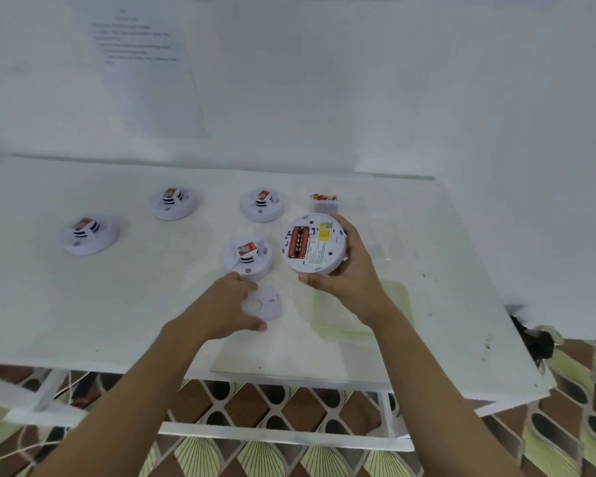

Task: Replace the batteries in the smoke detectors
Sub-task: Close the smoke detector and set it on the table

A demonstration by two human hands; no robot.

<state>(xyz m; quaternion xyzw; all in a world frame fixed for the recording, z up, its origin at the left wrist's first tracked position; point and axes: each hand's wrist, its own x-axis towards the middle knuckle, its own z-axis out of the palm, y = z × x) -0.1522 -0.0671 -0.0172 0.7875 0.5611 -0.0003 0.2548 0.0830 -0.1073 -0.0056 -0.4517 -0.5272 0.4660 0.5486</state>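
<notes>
1. i see my right hand [344,273] gripping the smoke detector [313,244], red batteries [298,242] inside; its yellow label [326,231] is too small to read.
2. my left hand [227,304] holds the white cover [267,304], lying between its fingers.

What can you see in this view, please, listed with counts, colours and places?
table detectors: four, white with red labels, spread over the table
held detector: one, white, underside showing
batteries: at least two, red, in its open compartment
cover plate: one, white, near front
battery tub: one, clear, back right
tray: one, green-rimmed, under right wrist
paper sheet: one, white, on wall
table: one, white
left hand: grip on cover plate
right hand: grip round held detector
</notes>
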